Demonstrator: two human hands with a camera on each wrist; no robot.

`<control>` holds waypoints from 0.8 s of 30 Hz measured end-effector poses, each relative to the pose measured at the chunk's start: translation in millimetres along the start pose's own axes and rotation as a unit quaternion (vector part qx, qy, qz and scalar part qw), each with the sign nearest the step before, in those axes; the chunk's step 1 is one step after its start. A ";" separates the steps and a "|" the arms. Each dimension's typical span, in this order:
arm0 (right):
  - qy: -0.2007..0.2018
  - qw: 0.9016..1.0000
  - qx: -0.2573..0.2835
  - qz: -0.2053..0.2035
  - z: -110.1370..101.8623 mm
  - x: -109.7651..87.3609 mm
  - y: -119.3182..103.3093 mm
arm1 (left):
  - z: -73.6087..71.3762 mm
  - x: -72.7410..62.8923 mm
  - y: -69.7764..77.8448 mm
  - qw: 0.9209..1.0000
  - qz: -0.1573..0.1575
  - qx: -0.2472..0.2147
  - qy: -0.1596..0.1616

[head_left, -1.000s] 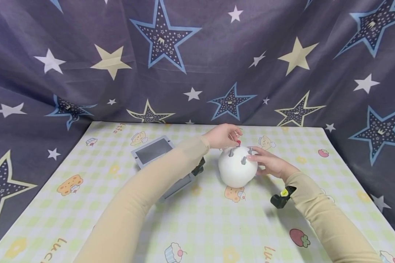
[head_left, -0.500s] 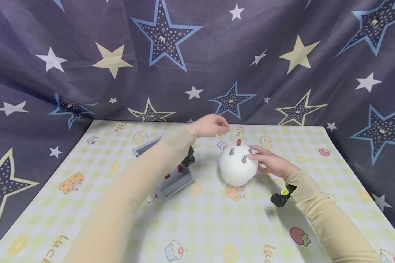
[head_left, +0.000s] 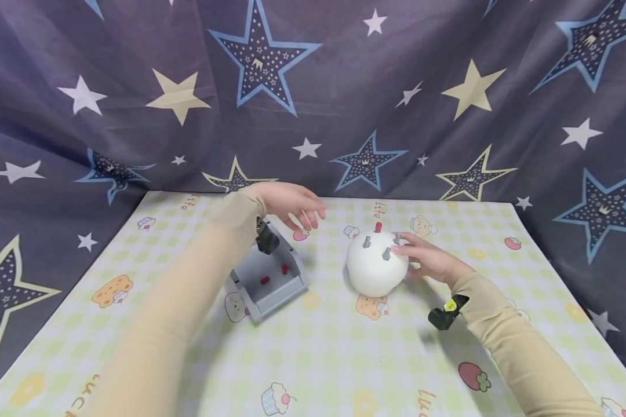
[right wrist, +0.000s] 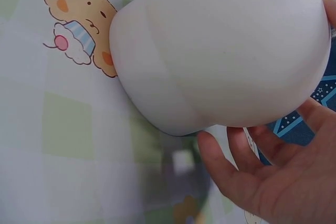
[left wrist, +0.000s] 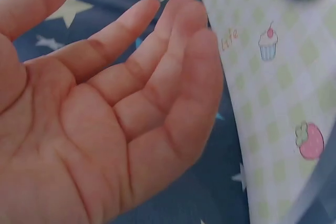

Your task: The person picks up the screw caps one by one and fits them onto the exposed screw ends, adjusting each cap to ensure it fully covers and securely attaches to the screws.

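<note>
From my end of the link, I see the person's left hand (head_left: 288, 202) raised over the far part of the table (head_left: 396, 362), well apart from the white body (head_left: 375, 273). Its grip is released: in the left wrist view the palm faces me, the fingers bent loosely and the thumb held away from them. The left wrist camera (head_left: 268, 240) hangs above the grey box (head_left: 280, 296), and together with the sleeve it hides much of the box's far part from me.

In the near part of that box I count two red pieces — one red piece (head_left: 265, 280) toward the left, the other red piece (head_left: 284, 269) near the right wall. They lie apart on the box floor.

The right hand (head_left: 432, 260) grasps the white body from its right side, fingers curved around it. The body rests on the table to the right of the box, and the right wrist view shows me its smooth, rounded lobes meeting at a soft crease. Three grey pegs (head_left: 386, 253) stick up from its top, and a red peg (head_left: 378, 227) stands upright behind them at the far side. Two of the grey pegs are just beside the right fingertips; I cannot tell whether they touch.

The right wrist camera (head_left: 443, 313) hangs below the cuff. A checked cloth (head_left: 339, 347) covers the table, printed with cupcakes, bears and strawberries, and a dark star-patterned curtain (head_left: 313, 75) stands behind.
</note>
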State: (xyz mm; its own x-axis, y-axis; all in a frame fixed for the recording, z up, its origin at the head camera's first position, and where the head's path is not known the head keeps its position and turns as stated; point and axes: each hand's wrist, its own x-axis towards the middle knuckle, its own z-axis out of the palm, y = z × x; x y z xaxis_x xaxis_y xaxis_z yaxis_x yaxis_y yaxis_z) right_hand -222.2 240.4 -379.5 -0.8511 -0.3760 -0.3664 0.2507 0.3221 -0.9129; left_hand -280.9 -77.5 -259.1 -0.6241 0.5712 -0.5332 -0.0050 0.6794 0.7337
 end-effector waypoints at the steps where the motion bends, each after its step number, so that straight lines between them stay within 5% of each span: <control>1: -0.001 1.000 0.000 0.001 0.2 0.6 0.5 | -1.8 -1.9 -4.0 1.000 -0.003 -0.005 -0.004; 12: -0.006 1.000 -0.004 -0.004 -2.9 2.4 1.6 | -16.6 -13.0 -47.5 0.999 -0.040 -0.017 -0.028; 20: -0.008 1.000 0.003 -0.008 -2.2 2.8 2.0 | -19.3 -12.9 -61.6 0.990 -0.101 -0.022 -0.095; 24: -0.008 1.000 0.004 -0.007 -2.7 3.1 2.6 | -16.9 -5.3 -67.1 0.986 -0.120 0.011 -0.112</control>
State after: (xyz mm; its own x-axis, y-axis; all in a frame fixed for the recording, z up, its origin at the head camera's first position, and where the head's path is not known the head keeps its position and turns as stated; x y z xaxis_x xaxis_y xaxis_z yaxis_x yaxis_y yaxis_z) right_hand -225.4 242.5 -382.6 -0.8474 -0.3935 -0.3564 0.2425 0.3102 -0.9192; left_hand -290.4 -133.9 -298.4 -0.4181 0.4787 -0.7721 -0.1136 0.8157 0.5672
